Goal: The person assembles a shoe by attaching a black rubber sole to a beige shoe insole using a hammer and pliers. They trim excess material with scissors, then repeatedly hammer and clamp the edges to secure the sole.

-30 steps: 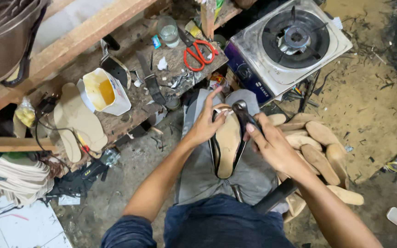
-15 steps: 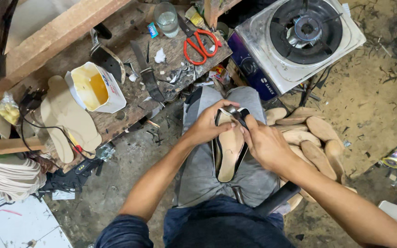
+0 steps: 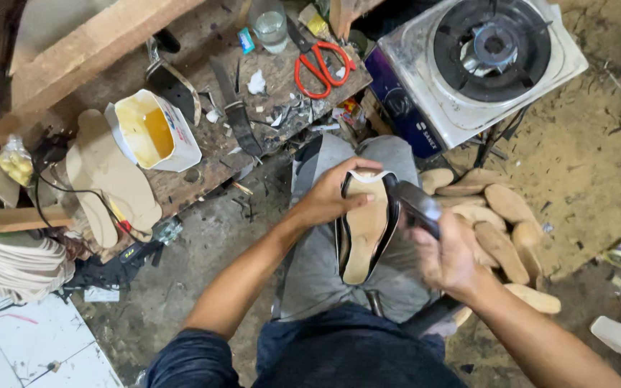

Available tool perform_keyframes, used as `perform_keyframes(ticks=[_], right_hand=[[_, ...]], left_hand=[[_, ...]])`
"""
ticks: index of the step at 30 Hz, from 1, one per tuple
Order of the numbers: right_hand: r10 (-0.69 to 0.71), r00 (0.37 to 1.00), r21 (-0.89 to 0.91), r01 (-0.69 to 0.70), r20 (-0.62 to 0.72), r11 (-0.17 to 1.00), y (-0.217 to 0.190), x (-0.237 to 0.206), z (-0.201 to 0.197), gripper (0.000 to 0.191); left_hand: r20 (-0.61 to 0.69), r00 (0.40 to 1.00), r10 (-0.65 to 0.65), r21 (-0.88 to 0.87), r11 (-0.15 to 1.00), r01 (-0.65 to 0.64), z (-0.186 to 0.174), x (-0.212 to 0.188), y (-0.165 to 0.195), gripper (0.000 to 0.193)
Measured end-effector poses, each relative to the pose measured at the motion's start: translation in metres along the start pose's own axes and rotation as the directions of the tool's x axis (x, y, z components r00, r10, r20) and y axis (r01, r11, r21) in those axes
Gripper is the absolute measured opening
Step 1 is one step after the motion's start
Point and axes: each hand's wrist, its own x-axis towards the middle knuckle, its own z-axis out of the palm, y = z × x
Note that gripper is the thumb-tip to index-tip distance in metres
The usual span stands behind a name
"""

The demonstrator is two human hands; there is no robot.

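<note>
Shoe (image 3: 365,228) on lap | L hand (image 3: 330,201) grips toe | R hand (image 3: 445,260) clutches dark tool (image 3: 417,207), blurred

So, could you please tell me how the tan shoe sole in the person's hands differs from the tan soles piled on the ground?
The tan shoe sole has a black rim and rests on the person's lap under the left hand; the piled tan soles are bare, loose and untouched. Both are tan and foot-shaped.

On the lap, the left hand (image 3: 325,203) grips a black shoe (image 3: 365,226) sole-up while the blurred right hand (image 3: 448,260) holds a dark tool (image 3: 417,207) against its edge.
</note>
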Motion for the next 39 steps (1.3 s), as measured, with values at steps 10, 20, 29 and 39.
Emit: perform_keyframes(ticks=[10,20,29,39], right_hand=[[0.216,0.974,-0.131,-0.206,0.062,0.97,0.013,0.005,0.013,0.023],[0.224,0.675,0.013,-0.327,0.703,0.945,-0.027,-0.054,0.01,0.036],[0.569,0.821,0.691,-0.439,0.048,0.575,0.043,-0.084,0.029,0.048],[0.574,0.815,0.996,0.025,-0.073,0.091,0.013,-0.084,0.049,0.062]], left_hand=[[-0.008,1.0,0.012,0.034,0.999,-0.012,0.002,-0.001,-0.001,0.055],[-0.297,0.952,0.069,0.022,0.998,-0.065,0.033,-0.038,-0.004,0.065],[-0.298,0.899,0.322,-0.589,0.679,-0.438,0.01,-0.055,0.072,0.057],[-0.52,0.762,0.386,0.059,0.906,-0.419,0.044,-0.041,0.107,0.03]])
